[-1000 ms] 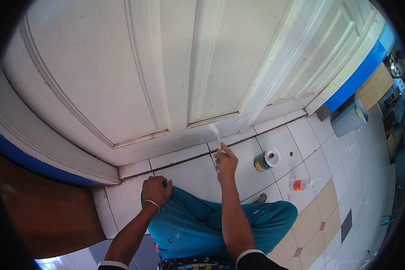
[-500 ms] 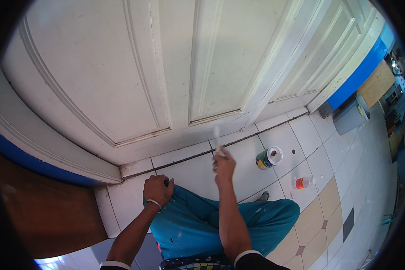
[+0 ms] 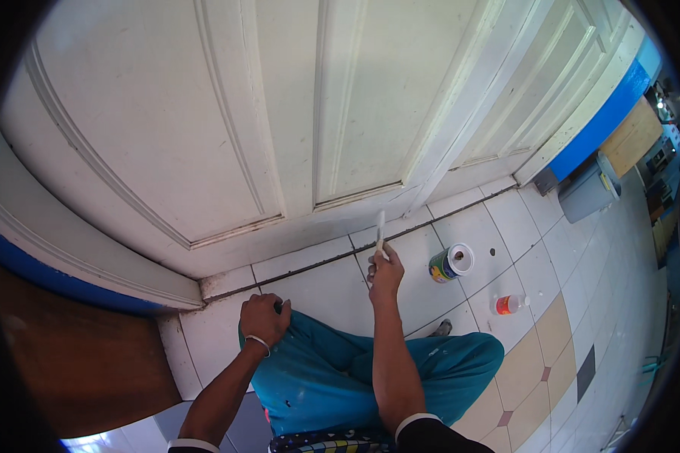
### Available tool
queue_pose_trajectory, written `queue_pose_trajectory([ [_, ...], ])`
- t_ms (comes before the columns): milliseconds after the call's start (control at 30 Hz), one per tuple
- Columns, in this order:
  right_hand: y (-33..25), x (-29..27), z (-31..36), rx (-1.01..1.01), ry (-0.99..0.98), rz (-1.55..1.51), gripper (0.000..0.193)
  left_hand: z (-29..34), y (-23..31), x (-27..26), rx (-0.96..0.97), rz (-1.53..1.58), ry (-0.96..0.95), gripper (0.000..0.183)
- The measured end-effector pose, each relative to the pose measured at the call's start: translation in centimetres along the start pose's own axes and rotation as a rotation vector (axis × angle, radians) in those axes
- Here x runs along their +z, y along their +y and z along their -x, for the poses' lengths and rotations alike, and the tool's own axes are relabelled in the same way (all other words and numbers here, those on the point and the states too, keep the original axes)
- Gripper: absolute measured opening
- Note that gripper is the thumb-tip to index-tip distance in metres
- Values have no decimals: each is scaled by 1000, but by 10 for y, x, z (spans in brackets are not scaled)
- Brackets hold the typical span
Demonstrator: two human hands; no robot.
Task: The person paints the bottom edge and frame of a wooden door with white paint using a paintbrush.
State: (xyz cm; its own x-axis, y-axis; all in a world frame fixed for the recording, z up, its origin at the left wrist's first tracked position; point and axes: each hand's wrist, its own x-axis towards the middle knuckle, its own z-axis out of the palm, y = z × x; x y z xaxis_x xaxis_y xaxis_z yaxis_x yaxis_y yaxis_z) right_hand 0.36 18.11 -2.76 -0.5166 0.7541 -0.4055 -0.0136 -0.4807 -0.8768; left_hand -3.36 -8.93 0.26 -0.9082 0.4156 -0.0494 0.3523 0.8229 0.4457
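Observation:
My right hand is closed round the handle of a paintbrush. The white bristles point up at the bottom rail of the white panelled door; I cannot tell whether they touch it. On my left knee, over teal trousers, rests my left hand, its fingers curled in. Something small and dark shows by its thumb, too hidden to make out. To the right of the brush, an open paint can with a pale rim stands on the tiles. Past it is a small clear bottle with a red-orange label.
White floor tiles run along the door's foot, with a dark joint line. A grey bin stands by the blue wall strip at the far right. A brown wooden panel fills the lower left.
My right hand has moved a little to the right with the paintbrush, whose bristles are now also further right along the door's lower edge. My left hand stays on the knee.

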Motion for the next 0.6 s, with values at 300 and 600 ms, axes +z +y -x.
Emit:
queue_pose_trajectory([
  [300,29,15,44,114,-245,255,35,1,-5,3,5,-8,29,29],
  [600,25,8,-16,27,-143,153,36,-3,0,6,16,-9,35,29],
])
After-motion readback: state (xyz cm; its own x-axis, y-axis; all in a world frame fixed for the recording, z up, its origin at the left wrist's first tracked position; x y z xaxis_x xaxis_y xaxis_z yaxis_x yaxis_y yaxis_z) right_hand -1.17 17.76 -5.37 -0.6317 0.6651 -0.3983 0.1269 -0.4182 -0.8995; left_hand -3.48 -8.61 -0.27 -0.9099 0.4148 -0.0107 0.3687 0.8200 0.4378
